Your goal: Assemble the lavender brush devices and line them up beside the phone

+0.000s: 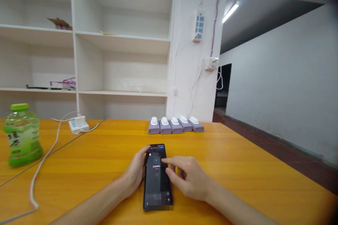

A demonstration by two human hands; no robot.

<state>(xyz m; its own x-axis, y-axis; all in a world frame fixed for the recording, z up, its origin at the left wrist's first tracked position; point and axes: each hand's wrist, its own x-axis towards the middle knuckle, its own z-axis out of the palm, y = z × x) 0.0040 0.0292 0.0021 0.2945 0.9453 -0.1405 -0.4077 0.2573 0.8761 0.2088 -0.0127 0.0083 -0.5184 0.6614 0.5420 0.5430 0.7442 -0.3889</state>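
Note:
A black smartphone (157,186) with a dark lit screen stands out against the wooden table near its front. My left hand (136,170) grips the phone along its left edge, with the thumb near the top corner and the other fingers mostly hidden. At the phone's right edge, my right hand (188,177) points its index finger at the upper screen; I cannot tell whether the tip touches the glass. Its thumb is apart from the index finger, the other fingers are curled, and nothing is held in it.
Several purple boxes topped with white objects (174,124) line the far edge of the table (237,168). On the left are a green bottle (23,137), a power strip (78,124) and a white cable (33,186). White shelves (121,37) stand behind.

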